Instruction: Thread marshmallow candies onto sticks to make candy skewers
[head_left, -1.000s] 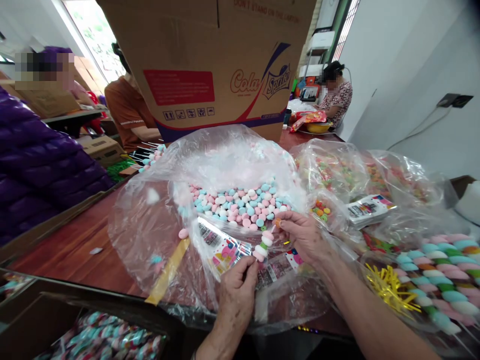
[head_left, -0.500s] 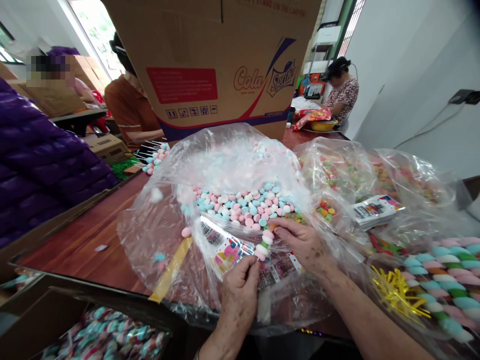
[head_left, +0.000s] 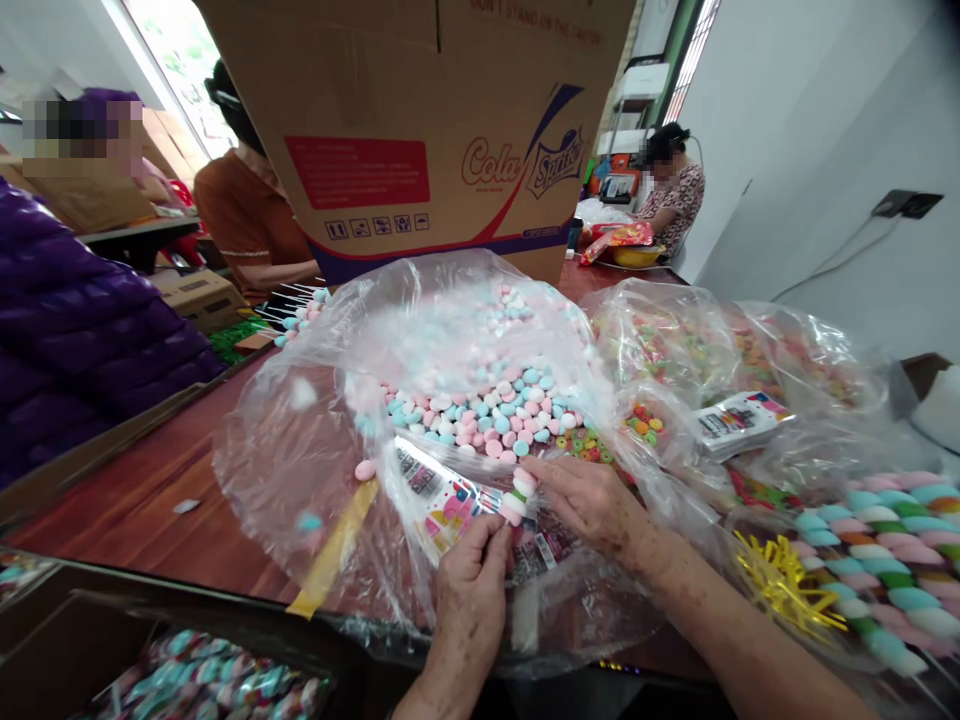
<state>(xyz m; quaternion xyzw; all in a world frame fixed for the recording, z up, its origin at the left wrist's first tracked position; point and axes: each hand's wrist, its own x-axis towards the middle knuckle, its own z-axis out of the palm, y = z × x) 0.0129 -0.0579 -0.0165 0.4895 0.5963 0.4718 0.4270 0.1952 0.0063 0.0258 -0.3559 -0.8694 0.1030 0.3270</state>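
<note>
My left hand (head_left: 472,575) pinches the lower end of a short marshmallow skewer (head_left: 516,500), tilted slightly, with pink, white and green pieces stacked on it. At its top, the fingers of my right hand (head_left: 581,495) close around the uppermost pink piece; what lies under the fingertips is hidden. Just beyond both hands, a big clear plastic bag (head_left: 277,440) lies spread open, full of pink, blue and white marshmallows (head_left: 487,415). Ring gummies (head_left: 585,443) lie beside them. Printed silver pouches (head_left: 435,495) rest under the skewer.
A tall cardboard carton (head_left: 450,100) stands behind the bag. To the right are bags of gummies (head_left: 667,335), a pouch stack (head_left: 742,420), yellow twist ties (head_left: 787,590) and finished skewers (head_left: 892,540). A box of wrapped skewers (head_left: 217,680) sits lower left. Other people (head_left: 675,190) sit farther back.
My right hand has moved slightly left onto the top of the skewer. The orange piece at its fingertips is no longer visible. The view has shifted a little.
</note>
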